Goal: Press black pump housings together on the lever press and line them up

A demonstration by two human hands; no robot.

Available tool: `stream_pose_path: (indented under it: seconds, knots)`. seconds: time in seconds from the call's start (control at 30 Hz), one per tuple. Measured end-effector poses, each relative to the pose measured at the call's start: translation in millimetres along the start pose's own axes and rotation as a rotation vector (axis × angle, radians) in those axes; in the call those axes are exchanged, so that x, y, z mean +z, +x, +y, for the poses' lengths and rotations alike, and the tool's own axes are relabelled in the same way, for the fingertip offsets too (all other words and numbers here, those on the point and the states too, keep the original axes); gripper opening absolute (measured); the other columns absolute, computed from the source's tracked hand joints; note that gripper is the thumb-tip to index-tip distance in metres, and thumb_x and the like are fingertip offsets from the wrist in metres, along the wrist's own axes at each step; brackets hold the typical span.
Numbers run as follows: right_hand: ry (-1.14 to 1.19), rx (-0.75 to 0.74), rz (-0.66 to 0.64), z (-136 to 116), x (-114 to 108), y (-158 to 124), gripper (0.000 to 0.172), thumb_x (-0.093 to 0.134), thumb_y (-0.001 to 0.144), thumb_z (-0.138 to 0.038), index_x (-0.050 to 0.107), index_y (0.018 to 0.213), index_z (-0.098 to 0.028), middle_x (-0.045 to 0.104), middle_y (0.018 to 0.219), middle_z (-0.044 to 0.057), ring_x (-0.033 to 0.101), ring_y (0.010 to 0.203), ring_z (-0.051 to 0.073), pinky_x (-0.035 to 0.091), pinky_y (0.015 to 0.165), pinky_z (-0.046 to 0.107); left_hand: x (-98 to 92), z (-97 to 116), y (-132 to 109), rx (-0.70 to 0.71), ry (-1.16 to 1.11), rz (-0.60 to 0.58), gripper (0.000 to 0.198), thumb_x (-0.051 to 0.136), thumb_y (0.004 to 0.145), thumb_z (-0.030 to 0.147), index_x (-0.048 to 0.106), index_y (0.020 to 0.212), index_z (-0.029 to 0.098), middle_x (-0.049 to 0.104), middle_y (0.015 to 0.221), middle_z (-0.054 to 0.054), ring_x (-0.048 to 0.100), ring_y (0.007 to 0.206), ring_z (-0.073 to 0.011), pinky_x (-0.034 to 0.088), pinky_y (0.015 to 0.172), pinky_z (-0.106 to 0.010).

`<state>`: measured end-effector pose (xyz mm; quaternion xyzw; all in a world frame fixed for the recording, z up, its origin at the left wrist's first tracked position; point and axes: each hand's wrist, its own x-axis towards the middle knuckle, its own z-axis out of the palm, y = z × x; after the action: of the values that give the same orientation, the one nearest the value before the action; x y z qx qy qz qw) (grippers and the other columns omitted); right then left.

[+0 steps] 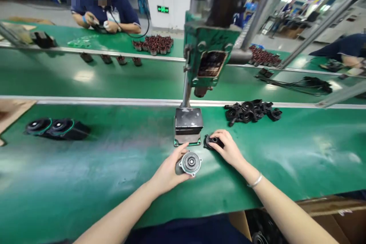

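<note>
Round housing: silvery-grey face, stepped concentric rings, small hole at centre, greenish ring near the edge, small lugs round the rim. Face up toward the camera. Sits mid-bench, just on the near side of the press base. Left hand pinches it from the left, fingers on the far edge, thumb on the near edge, spread about as wide as the part.

Black cover: dark, small lug, round opening, just right of the press base. Right hand pinches it, thumb near, fingers far, partly hiding it; can't tell if it's off the bench.

Dark block on the base, press head above. Far right: black parts pile. Left: 2 black units side by side.
</note>
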<state>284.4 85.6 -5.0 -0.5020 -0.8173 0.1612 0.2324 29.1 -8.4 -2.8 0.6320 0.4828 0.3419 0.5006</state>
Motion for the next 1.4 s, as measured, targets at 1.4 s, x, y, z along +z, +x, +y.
stream_pose_path:
  seconds: [1.4]
  knots:
    - [-0.113,-0.277,0.056,-121.5,-11.1,-29.9,0.027,0.067,0.077,-0.021,0.057,0.101,-0.014,0.061,0.114,-0.002,0.058,0.111,-0.002,0.047,0.101,0.008,9.3,-9.9,-8.2,0.267,0.178,0.115,0.065,0.070,0.082,0.033,0.036,0.135,0.018,0.057,0.133,-0.017,0.057,0.123,-0.0280,0.050,0.103,-0.045]
